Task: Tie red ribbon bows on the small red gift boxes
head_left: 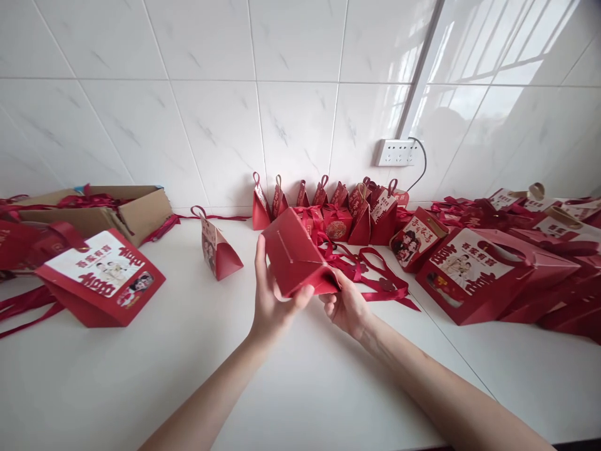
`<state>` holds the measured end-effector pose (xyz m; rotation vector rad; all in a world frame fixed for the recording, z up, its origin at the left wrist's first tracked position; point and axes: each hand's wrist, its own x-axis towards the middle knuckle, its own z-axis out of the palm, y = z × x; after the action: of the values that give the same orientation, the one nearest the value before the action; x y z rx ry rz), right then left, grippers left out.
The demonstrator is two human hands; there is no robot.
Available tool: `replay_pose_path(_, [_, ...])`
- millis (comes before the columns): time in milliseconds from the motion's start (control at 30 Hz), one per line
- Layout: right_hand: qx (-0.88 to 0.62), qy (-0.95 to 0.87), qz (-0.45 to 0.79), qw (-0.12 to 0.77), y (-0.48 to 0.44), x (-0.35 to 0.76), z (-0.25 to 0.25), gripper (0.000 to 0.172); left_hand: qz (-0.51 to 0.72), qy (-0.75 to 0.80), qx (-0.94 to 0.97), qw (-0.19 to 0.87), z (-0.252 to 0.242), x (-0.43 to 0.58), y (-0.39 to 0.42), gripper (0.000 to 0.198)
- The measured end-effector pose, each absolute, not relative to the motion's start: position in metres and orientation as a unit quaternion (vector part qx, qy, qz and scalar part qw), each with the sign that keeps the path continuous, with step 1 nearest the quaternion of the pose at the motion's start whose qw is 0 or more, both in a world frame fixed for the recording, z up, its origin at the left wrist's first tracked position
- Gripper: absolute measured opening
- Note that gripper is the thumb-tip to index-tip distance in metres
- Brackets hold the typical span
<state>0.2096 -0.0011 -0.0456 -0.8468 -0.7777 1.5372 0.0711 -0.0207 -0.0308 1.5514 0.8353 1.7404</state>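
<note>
The fingers [300, 294] of the left hand [272, 300] curl around the near lower edge of a plain red folded-card gift box [293, 254], thumb up along its left side, so the hand grips it firmly. The right hand [345, 307] clasps the box's lower right corner from beneath, fingers bent under the card and partly hidden by it. Between the two hands the box is held tilted, above the white countertop [305, 376] and not touching it, near the middle of the view.

Just behind the right hand, loose red satin ribbons [375, 275] trail across the counter. Beyond them, against the white tiled wall [225, 125], stands a row of small red triangular favour boxes with ribbon loops [323, 200]. One more triangular red box [218, 250] stands alone to the left of the hands. Further left lies a large red paper bag with a printed white panel [103, 279], and behind it an open brown cardboard carton [117, 210] holding ribbons. To the right, several similar large red printed bags [479, 269] lie in a heap. A white wall socket with a dark cable [397, 152] sits above them.
</note>
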Motion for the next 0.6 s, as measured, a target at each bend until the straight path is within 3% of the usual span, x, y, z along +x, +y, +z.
replay_pose_path(133, [-0.353,-0.193,0.733,0.548,-0.009,0.209,-0.033,0.028,0.684,0.358,0.459,0.441,-0.029,0.067,-0.011,0.068])
replay_pose_path(300, [-0.306,-0.193,0.724,0.587,-0.011,0.214,-0.029,0.031,0.680,0.311,0.385,0.541,-0.029,0.071,-0.007,0.053])
replay_pose_path(433, [-0.312,-0.186,0.688,0.629,-0.004,0.221,-0.026,0.024,0.689,0.300,0.317,0.578,-0.024,0.067,-0.005,0.054])
replay_pose_path(600, [-0.303,-0.240,0.637,0.667,0.001,0.229,-0.021,0.021,0.627,0.404,0.294,0.597,-0.021,0.063,-0.005,0.050])
